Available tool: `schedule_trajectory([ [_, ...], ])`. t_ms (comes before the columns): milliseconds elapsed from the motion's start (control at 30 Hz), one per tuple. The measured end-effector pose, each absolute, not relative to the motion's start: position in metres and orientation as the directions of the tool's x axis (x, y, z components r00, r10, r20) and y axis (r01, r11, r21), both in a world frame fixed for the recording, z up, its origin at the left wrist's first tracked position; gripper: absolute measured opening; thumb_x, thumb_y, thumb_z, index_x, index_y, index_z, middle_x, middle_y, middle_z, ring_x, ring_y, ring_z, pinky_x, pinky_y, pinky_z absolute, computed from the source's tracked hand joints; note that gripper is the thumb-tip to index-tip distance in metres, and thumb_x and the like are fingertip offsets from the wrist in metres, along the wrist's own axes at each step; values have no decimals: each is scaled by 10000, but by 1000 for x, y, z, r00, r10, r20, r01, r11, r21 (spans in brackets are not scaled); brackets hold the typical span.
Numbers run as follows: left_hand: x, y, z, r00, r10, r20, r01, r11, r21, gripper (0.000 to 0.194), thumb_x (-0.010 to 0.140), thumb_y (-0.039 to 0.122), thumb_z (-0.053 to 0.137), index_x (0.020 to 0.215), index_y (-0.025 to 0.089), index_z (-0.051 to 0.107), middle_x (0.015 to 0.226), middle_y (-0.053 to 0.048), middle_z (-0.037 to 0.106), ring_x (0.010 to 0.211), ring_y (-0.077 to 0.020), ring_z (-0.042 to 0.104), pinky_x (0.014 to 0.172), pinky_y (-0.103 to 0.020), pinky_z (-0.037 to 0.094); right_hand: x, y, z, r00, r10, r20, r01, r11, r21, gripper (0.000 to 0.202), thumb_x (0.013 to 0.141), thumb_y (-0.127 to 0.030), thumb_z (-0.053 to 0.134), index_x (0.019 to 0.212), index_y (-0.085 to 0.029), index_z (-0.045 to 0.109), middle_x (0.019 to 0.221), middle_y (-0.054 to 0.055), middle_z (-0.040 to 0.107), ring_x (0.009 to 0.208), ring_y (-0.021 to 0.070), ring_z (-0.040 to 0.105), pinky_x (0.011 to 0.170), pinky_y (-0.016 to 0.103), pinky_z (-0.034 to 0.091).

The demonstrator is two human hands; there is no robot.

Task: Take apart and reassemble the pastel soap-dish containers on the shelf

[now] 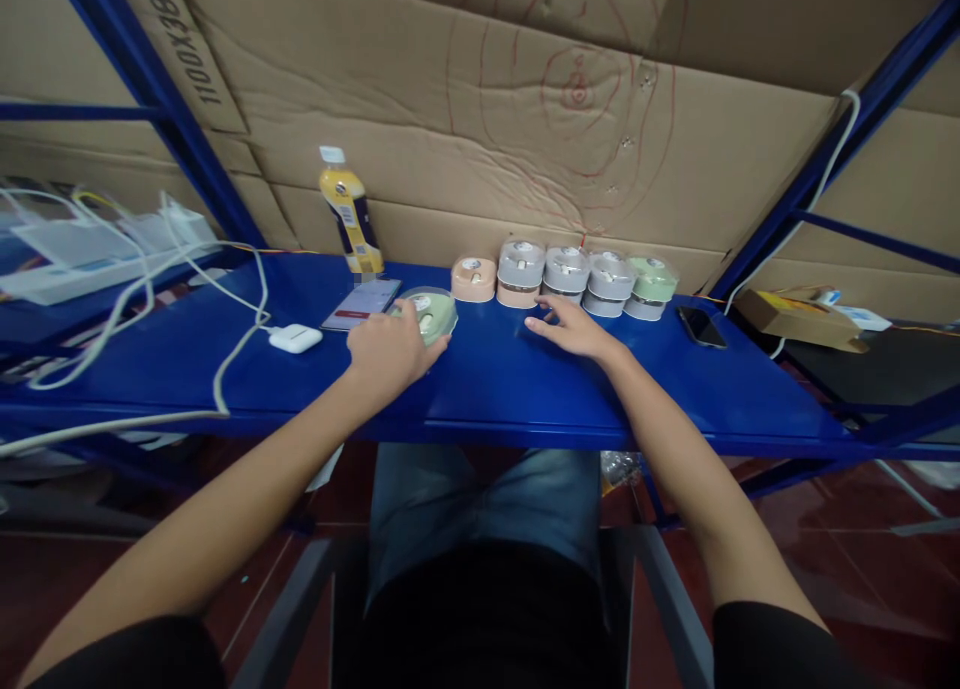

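My left hand [390, 347] grips a green rounded box with a clear cover [439, 314], thumb on the near side and fingers over the top. My right hand [568, 327] hovers or rests over the blue shelf, fingers apart and holding nothing. Just beyond it stands a row of similar boxes: a single peach box [473, 279] at the left, a grey box [521, 264] on a peach one, more stacked grey boxes [611, 274], and a green box [651, 279] on top at the right end.
A yellow drink bottle [350, 214] stands at the back left. Near my left hand lie a lit phone [361, 304] and a white earbud case [295, 338]. White cables [225, 359] trail across the left. Another phone [702, 326] and an open carton [799, 319] are to the right.
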State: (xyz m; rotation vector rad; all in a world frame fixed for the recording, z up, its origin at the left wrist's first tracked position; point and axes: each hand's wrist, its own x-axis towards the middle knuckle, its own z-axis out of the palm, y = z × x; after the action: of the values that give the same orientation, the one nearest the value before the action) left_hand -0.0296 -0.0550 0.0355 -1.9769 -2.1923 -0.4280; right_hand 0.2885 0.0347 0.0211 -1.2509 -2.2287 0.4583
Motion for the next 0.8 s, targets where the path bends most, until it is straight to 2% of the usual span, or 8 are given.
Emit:
schedule_trajectory([
  [167, -30, -14, 43, -165, 941, 295, 976, 113, 185, 951, 847, 638, 769, 1526, 28, 500, 1401, -424, 637, 1258, -603, 684, 991, -618, 565, 289, 36, 19, -426, 862, 274, 680, 505, -531, 788, 994, -741, 661, 1571, -204, 623, 1543, 198, 664, 1158, 334, 756, 1103, 566, 623],
  [267, -34, -2, 42, -130, 954, 270, 970, 66, 233, 1009, 766, 593, 849, 1524, 42, 474, 1408, -420, 625, 1263, -611, 678, 999, -628, 574, 289, 36, 19, -426, 862, 275, 688, 506, -520, 783, 994, -726, 662, 1553, -179, 633, 1525, 216, 670, 1150, 340, 755, 1102, 563, 617],
  [367, -38, 4, 47, -131, 939, 319, 955, 33, 293, 1002, 760, 598, 862, 1515, 64, 478, 1405, -395, 631, 1263, -615, 670, 1001, -658, 578, 287, 33, 22, -422, 860, 287, 689, 510, -515, 743, 990, -716, 670, 1528, -204, 655, 1499, 198, 694, 1118, 332, 759, 1089, 560, 616],
  [467, -33, 14, 64, -186, 899, 397, 920, 18, 391, 984, 811, 604, 854, 1523, 46, 467, 1457, -392, 595, 1308, -611, 645, 1052, -679, 550, 287, 29, 32, -359, 856, 373, 702, 511, -497, 688, 981, -714, 673, 1441, -203, 708, 1427, 181, 740, 1132, 336, 750, 1084, 538, 605],
  [567, -15, 35, 86, -204, 883, 422, 878, -25, 478, 1004, 841, 612, 873, 1535, 17, 457, 1499, -382, 564, 1372, -586, 609, 1123, -662, 503, 297, 28, 48, -143, 827, 544, 755, 446, -480, 576, 1064, -667, 532, 1337, -210, 751, 1330, 161, 770, 1198, 335, 721, 1103, 503, 577],
  [667, 11, 63, 99, -203, 889, 410, 848, -50, 528, 973, 833, 567, 894, 1542, 46, 479, 1503, -371, 568, 1389, -560, 611, 1133, -629, 487, 328, 34, 62, 198, 697, 689, 848, 231, -477, 597, 1142, -546, 313, 1346, -185, 742, 1359, 199, 718, 1338, 356, 656, 1183, 524, 510],
  [800, 42, 94, 91, -249, 895, 370, 808, -19, 589, 963, 771, 545, 905, 1540, 107, 525, 1540, -367, 543, 1408, -597, 585, 1136, -683, 468, 381, 51, 62, 530, 494, 689, 821, -96, -563, 677, 1157, -511, 215, 1530, -130, 632, 1538, 270, 587, 1522, 390, 555, 1270, 567, 421],
])
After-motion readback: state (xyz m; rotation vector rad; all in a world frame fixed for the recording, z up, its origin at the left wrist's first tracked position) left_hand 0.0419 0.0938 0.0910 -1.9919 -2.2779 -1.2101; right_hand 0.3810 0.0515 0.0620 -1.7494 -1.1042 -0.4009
